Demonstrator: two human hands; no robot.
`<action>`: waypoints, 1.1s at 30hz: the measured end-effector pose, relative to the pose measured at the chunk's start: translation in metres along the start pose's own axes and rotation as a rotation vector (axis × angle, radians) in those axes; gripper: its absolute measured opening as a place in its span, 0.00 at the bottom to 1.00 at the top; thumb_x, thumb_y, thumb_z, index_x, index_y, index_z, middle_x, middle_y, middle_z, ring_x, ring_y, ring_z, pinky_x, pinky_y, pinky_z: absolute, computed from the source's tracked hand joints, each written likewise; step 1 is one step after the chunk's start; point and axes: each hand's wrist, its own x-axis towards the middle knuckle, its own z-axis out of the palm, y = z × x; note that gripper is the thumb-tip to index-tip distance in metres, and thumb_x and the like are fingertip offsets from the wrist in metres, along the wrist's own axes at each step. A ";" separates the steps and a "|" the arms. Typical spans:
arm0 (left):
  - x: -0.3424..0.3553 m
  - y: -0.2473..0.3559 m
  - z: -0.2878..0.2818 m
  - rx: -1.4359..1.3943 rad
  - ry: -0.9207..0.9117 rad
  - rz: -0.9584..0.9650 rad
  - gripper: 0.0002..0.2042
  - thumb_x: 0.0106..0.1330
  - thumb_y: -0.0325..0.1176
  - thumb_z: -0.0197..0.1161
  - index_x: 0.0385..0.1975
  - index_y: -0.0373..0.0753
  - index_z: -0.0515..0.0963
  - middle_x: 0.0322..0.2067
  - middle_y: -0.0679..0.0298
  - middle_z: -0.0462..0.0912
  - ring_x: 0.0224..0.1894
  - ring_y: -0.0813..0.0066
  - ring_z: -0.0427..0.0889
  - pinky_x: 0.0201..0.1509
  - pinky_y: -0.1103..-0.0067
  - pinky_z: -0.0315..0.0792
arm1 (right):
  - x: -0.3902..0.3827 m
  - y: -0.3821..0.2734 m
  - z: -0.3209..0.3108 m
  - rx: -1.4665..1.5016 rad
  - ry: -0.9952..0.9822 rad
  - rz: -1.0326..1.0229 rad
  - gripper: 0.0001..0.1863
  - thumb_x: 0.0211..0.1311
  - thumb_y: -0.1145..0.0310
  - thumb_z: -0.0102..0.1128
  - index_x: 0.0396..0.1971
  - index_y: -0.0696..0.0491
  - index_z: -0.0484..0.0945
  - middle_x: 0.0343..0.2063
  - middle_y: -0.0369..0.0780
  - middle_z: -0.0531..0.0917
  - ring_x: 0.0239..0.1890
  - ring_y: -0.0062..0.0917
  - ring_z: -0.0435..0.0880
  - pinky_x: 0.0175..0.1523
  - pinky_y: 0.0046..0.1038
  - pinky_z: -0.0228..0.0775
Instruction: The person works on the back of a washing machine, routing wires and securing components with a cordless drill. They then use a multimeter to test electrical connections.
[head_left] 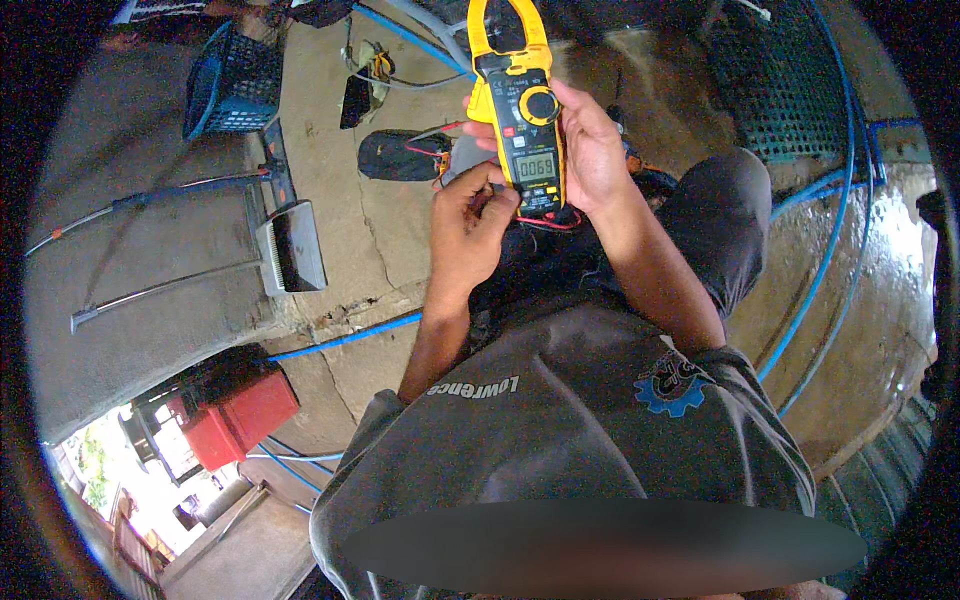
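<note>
A yellow and black clamp meter (530, 130) is upright before me, its jaw at the top, its dial turned toward me and digits lit on its small display. My right hand (597, 150) grips it along the right side, with fingertips showing past the left edge. Closed at the meter's lower left corner is my left hand (470, 228), thumb against the curled fingers; anything pinched there is hidden. A red test lead (558, 222) loops below the meter. Left of it, a black pouch (402, 155) lies on the floor beside red and orange leads.
A dustpan (297, 250) and a blue basket (235, 85) stand on the left. Blue hoses (835, 230) run along the right over wet concrete, near a green mesh panel (775, 80). A red box (240, 418) sits lower left. My bent knee (735, 195) is close to my right forearm.
</note>
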 end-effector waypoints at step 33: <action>0.037 0.037 -0.012 -0.387 0.494 -0.069 0.28 0.78 0.57 0.55 0.32 0.35 0.83 0.27 0.70 0.82 0.28 0.84 0.77 0.33 0.80 0.71 | -0.038 0.030 0.006 -0.836 -0.244 0.108 0.36 0.72 0.49 0.64 0.69 0.56 0.65 0.59 0.36 0.80 0.59 0.22 0.78 0.61 0.28 0.71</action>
